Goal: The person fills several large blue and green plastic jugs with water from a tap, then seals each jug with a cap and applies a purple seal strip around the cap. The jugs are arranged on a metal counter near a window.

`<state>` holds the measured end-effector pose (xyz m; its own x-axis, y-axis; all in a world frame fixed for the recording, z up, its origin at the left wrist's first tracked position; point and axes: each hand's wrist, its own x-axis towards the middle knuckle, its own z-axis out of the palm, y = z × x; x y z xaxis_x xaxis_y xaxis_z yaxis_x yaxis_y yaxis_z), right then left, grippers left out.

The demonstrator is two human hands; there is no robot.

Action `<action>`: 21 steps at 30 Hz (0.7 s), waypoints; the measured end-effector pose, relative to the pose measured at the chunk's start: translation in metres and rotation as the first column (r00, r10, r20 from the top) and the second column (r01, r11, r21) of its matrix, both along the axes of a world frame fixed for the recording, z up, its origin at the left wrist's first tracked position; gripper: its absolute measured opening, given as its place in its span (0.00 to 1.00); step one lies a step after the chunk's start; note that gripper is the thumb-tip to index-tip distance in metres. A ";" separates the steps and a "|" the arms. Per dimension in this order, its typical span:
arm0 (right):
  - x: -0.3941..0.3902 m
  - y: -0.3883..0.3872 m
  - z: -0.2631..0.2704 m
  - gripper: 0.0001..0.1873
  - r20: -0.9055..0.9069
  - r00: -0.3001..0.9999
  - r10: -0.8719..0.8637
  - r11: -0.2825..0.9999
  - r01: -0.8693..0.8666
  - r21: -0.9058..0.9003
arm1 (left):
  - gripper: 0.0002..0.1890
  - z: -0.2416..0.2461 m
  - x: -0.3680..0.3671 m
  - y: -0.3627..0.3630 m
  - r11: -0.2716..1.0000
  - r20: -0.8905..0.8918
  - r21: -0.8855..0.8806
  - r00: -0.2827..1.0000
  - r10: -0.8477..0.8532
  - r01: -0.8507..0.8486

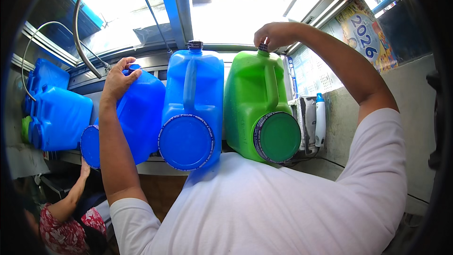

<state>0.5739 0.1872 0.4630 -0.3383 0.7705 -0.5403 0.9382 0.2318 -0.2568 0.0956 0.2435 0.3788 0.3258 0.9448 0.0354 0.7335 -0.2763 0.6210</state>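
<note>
Three plastic water jugs stand side by side in front of me. At the neck of the tilted dark blue jug [139, 113], my left hand [120, 79] has its fingers and thumb around the small blue cap [135, 67]. The lighter blue jug [208, 81] in the middle has a dark printed seal [195, 45] on its top spout and a large round lid [186, 142], also sealed. My right hand [277, 34] pinches the dark-sealed small cap [263, 46] of the green jug [244, 95]. A printed band rings that jug's green lid [279, 137].
More blue jugs [65, 118] stand at the left, near a curved metal hose [76, 24]. A person's arm [72, 193] reaches up at lower left. Right of the green jug are a white-and-blue cylindrical device [320, 122] and a cable [329, 162]. A window [226, 21] lies behind.
</note>
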 end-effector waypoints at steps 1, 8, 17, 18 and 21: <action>0.002 0.000 0.000 0.20 -0.050 0.999 -0.021 1.000 0.021 -0.001 | 0.28 0.000 0.000 0.000 1.000 0.000 0.012 1.000 -0.003 0.003; 0.001 0.026 -0.002 0.23 0.257 0.910 -0.324 0.926 0.361 -0.110 | 0.27 0.000 0.000 0.003 1.000 0.009 0.002 1.000 -0.007 0.007; 0.008 0.019 -0.005 0.21 0.006 0.998 -0.058 0.993 0.058 -0.100 | 0.27 0.002 0.001 -0.001 1.000 0.000 -0.006 1.000 -0.001 0.001; 0.010 0.017 -0.005 0.21 0.002 1.000 -0.026 0.997 0.026 -0.069 | 0.27 0.002 0.001 -0.001 1.000 -0.001 -0.007 1.000 0.001 -0.001; 0.015 0.012 -0.007 0.19 0.013 0.999 -0.044 0.998 0.045 -0.047 | 0.27 0.003 0.002 -0.003 1.000 -0.006 -0.008 1.000 0.013 -0.013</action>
<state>0.5890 0.1995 0.4555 -0.2975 0.7581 -0.5803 0.9504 0.1775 -0.2554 0.0980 0.2404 0.3821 0.3134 0.9493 0.0257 0.7411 -0.2614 0.6184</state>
